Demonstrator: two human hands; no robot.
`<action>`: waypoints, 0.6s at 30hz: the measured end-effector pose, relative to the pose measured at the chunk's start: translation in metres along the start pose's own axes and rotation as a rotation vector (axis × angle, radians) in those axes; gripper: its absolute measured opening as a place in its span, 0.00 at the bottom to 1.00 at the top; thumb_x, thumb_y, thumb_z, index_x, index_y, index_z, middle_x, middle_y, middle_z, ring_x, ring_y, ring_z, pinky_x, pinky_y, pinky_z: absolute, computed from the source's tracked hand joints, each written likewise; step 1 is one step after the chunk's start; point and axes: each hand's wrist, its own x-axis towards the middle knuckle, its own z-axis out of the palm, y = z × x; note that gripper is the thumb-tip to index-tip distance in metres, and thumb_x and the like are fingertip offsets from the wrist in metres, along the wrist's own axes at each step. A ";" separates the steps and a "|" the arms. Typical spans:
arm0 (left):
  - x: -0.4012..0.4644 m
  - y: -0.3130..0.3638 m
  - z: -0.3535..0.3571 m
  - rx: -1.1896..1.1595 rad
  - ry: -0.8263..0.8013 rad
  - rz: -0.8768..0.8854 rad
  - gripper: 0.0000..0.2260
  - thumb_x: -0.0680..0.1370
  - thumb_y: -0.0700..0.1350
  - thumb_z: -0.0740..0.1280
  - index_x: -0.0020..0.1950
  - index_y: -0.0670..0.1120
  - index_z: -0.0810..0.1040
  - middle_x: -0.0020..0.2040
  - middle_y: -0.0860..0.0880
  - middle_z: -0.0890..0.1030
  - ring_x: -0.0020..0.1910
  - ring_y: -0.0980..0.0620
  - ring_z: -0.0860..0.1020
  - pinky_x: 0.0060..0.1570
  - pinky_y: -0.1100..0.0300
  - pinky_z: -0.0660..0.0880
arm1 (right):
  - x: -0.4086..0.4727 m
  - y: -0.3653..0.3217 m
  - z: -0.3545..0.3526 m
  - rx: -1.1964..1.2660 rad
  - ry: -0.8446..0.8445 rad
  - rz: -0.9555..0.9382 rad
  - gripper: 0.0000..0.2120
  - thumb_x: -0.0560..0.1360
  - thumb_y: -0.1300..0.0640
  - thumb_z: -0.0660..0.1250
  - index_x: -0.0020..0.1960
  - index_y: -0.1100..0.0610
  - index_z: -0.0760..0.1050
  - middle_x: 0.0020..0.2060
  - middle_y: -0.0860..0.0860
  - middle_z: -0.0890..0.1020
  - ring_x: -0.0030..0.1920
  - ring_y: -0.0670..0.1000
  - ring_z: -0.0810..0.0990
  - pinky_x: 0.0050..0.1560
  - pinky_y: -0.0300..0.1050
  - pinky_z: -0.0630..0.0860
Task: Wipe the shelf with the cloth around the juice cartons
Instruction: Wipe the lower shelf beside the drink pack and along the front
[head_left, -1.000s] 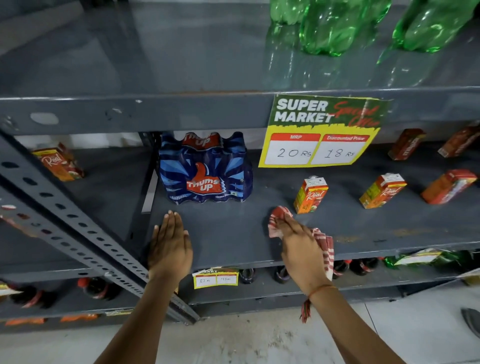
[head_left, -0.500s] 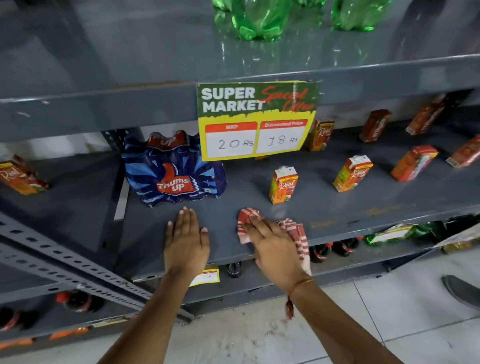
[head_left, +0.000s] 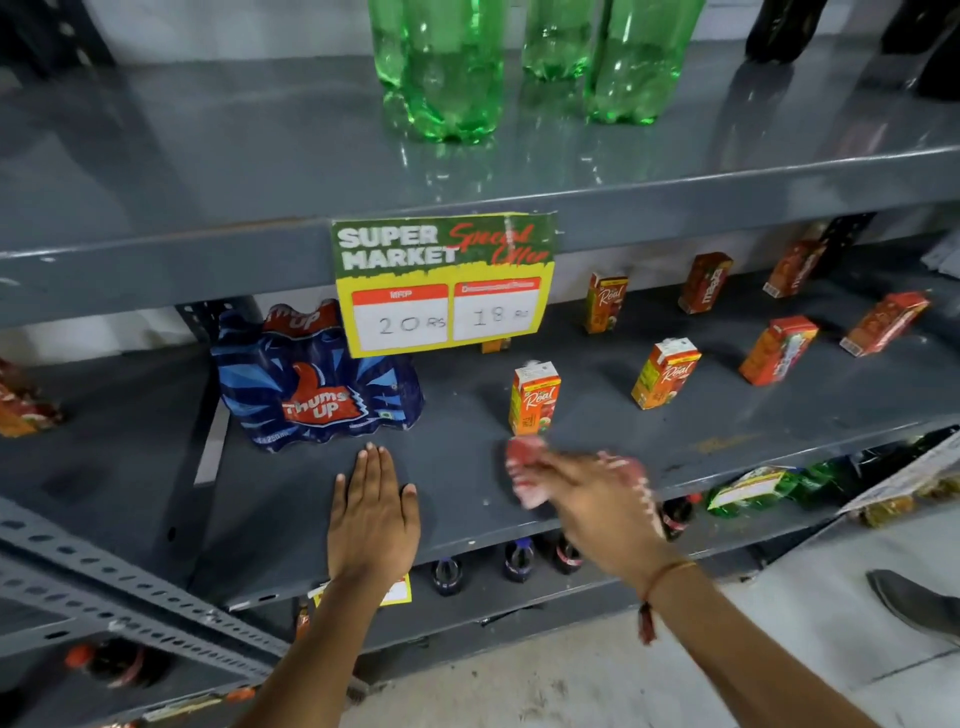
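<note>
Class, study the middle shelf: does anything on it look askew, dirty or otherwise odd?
Yes. The juice cartons stand scattered and turned at differing angles, not in a row. A yellowish smear marks the shelf near its front edge, right of the cloth. The price sign hangs slightly crooked.

sign (head_left: 444, 283) "super market", "20 rs", "18 rs", pack (head_left: 316, 382) "thums up", carton (head_left: 533, 399) "real"

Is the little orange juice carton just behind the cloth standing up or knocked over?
Upright. The small orange juice carton stands on its base on the grey metal shelf, white top uppermost, just behind the red-and-white cloth.
</note>
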 end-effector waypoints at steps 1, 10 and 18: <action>0.000 0.000 0.001 0.005 -0.002 -0.005 0.30 0.78 0.55 0.40 0.75 0.40 0.48 0.77 0.44 0.51 0.75 0.50 0.48 0.72 0.51 0.42 | 0.000 -0.006 0.012 -0.006 -0.063 -0.055 0.37 0.63 0.64 0.84 0.70 0.47 0.86 0.69 0.48 0.89 0.62 0.55 0.92 0.58 0.54 0.92; -0.009 0.058 0.008 -0.034 -0.005 -0.063 0.31 0.77 0.55 0.41 0.75 0.40 0.49 0.77 0.44 0.51 0.75 0.50 0.48 0.72 0.53 0.40 | -0.013 0.042 0.020 0.032 -0.093 0.057 0.36 0.60 0.55 0.88 0.68 0.53 0.88 0.67 0.51 0.90 0.59 0.57 0.92 0.60 0.54 0.90; -0.012 0.135 0.018 -0.011 0.000 -0.108 0.32 0.76 0.55 0.39 0.75 0.39 0.51 0.76 0.43 0.54 0.75 0.49 0.52 0.72 0.53 0.42 | -0.043 0.173 -0.010 0.028 -0.102 0.351 0.49 0.48 0.70 0.88 0.70 0.59 0.86 0.63 0.55 0.91 0.49 0.62 0.93 0.50 0.57 0.93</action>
